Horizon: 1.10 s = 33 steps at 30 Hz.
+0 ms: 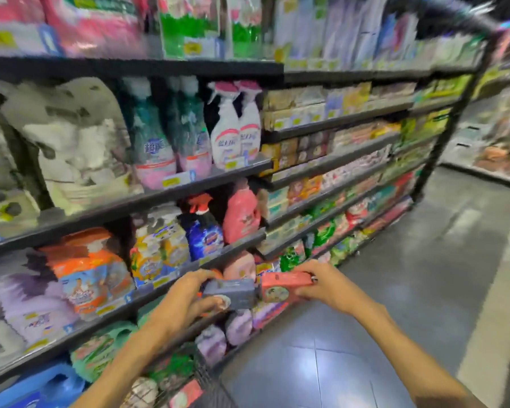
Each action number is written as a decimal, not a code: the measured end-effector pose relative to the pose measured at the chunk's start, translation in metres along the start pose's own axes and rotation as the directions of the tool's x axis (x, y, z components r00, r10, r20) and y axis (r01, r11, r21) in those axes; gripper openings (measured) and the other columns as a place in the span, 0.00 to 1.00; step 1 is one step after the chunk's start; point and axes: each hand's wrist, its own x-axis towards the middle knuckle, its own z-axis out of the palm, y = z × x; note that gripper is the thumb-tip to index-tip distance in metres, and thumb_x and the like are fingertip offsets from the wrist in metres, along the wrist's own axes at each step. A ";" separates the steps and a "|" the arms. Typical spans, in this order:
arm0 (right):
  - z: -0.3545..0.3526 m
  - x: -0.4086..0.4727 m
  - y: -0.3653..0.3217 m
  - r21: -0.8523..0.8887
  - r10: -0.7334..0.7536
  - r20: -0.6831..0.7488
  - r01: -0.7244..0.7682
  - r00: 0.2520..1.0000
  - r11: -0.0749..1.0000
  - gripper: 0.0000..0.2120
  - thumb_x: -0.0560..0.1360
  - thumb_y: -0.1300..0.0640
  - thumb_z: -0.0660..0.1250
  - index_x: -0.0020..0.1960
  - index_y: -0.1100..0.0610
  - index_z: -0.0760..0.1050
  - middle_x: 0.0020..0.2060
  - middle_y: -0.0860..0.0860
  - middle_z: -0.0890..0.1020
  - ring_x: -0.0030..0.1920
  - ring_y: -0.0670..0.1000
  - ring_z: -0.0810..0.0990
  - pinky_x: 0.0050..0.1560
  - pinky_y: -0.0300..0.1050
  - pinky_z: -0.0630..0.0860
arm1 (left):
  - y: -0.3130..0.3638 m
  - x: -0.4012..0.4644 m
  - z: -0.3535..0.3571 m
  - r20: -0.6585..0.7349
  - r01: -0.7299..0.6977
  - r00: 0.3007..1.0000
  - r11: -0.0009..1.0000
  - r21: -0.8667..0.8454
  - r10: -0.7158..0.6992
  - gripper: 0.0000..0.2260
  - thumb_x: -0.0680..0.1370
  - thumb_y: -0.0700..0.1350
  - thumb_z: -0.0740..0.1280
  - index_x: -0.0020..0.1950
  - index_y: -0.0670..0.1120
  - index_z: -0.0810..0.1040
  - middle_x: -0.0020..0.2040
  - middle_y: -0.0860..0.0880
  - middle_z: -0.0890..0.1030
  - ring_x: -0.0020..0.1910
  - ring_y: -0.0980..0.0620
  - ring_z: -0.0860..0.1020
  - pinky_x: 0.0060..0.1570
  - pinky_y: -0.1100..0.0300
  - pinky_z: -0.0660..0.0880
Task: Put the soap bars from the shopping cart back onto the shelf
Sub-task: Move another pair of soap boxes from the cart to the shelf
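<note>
Supermarket shelving (147,198) is running along the left side of a grey-tiled aisle, crowded with detergent pouches, spray bottles and, farther down, rows of small boxed goods that are too blurred to read. At the bottom edge the wire shopping cart (200,375) is sitting just below the arms, with a pink soap bar (186,393) and other packets lying in it.

Both hands are carrying soap in front of the shelves. The left hand (186,295) is wrapping its fingers and thumb around a grey-blue soap bar (230,293), and the right hand (321,282) is gripping a red soap bar (284,285). The two boxes are sitting end to end, touching or nearly so, well clear of any shelf board.

Several things could be going wrong from here, as I judge it. The shelves nearest the hands are holding laundry pouches, not soap, so setting the bars down at once would be putting them in the wrong section; the likelier home seems to be among the small boxes farther along. The whole view is smeared, which suggests the head is moving, and reaching while turning could be sending a box into a shelf edge or nudging a spray bottle (227,134) off its ledge. The boxes look smooth and each is resting in one hand only, so a bump between them could be loosening a hold and dropping one to the floor (424,275) or back into the cart.
</note>
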 end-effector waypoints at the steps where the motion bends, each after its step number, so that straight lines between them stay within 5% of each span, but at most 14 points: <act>1: -0.017 -0.008 0.011 0.014 0.012 -0.029 -0.011 1.000 1.000 0.14 0.67 0.53 0.74 0.52 0.49 0.79 0.42 0.51 0.81 0.44 0.52 0.80 0.46 0.51 0.76 | 0.016 0.016 0.007 0.002 -0.035 0.999 0.999 0.012 0.035 0.19 0.69 0.61 0.75 0.57 0.59 0.77 0.52 0.64 0.79 0.52 0.65 0.77 0.54 0.63 0.73; 4: -0.068 -0.027 0.049 0.037 0.040 -0.130 -0.035 0.991 0.999 0.16 0.67 0.52 0.76 0.53 0.43 0.79 0.45 0.47 0.81 0.45 0.46 0.80 0.47 0.41 0.77 | 0.064 0.062 0.033 0.029 -0.097 0.995 0.995 -0.010 0.097 0.18 0.70 0.59 0.76 0.56 0.57 0.78 0.50 0.63 0.79 0.50 0.62 0.78 0.49 0.67 0.74; 7: -0.124 -0.045 0.091 0.006 0.064 -0.173 -0.064 0.983 0.998 0.18 0.69 0.57 0.77 0.56 0.47 0.79 0.47 0.49 0.81 0.46 0.46 0.80 0.45 0.32 0.73 | 0.115 0.107 0.065 0.043 -0.163 0.985 0.986 -0.042 0.165 0.17 0.70 0.61 0.75 0.54 0.57 0.78 0.49 0.59 0.80 0.48 0.59 0.79 0.49 0.59 0.75; 14: -0.240 -0.079 0.197 -0.005 0.106 -0.276 -0.112 0.955 0.994 0.17 0.69 0.54 0.77 0.56 0.45 0.79 0.48 0.46 0.80 0.48 0.45 0.80 0.51 0.48 0.77 | 0.216 0.206 0.148 0.032 -0.235 0.970 0.965 -0.117 0.240 0.14 0.69 0.62 0.75 0.51 0.62 0.77 0.48 0.60 0.80 0.46 0.59 0.79 0.46 0.54 0.78; 18: -0.288 -0.090 0.253 0.023 0.145 -0.337 -0.146 0.930 0.989 0.23 0.66 0.46 0.75 0.60 0.45 0.77 0.50 0.45 0.80 0.50 0.46 0.80 0.54 0.53 0.78 | 0.264 0.262 0.183 0.021 -0.293 0.955 0.952 -0.091 0.296 0.15 0.71 0.61 0.73 0.55 0.59 0.77 0.51 0.60 0.80 0.50 0.60 0.78 0.47 0.60 0.75; 28: -0.384 -0.047 0.355 0.071 0.234 -0.400 -0.224 0.886 0.972 0.21 0.69 0.52 0.77 0.61 0.47 0.78 0.51 0.42 0.81 0.50 0.44 0.80 0.52 0.42 0.78 | 0.318 0.422 0.249 0.034 -0.365 0.929 0.928 -0.073 0.368 0.15 0.73 0.59 0.72 0.58 0.58 0.76 0.52 0.61 0.78 0.51 0.63 0.76 0.45 0.67 0.71; 33: -0.437 0.022 0.406 0.057 0.213 -0.398 -0.208 0.892 0.977 0.23 0.70 0.52 0.76 0.64 0.50 0.76 0.52 0.43 0.80 0.51 0.44 0.80 0.53 0.43 0.78 | 0.319 0.516 0.269 0.016 -0.365 0.930 0.927 -0.080 0.368 0.15 0.73 0.57 0.73 0.57 0.57 0.77 0.52 0.62 0.79 0.51 0.63 0.76 0.49 0.61 0.74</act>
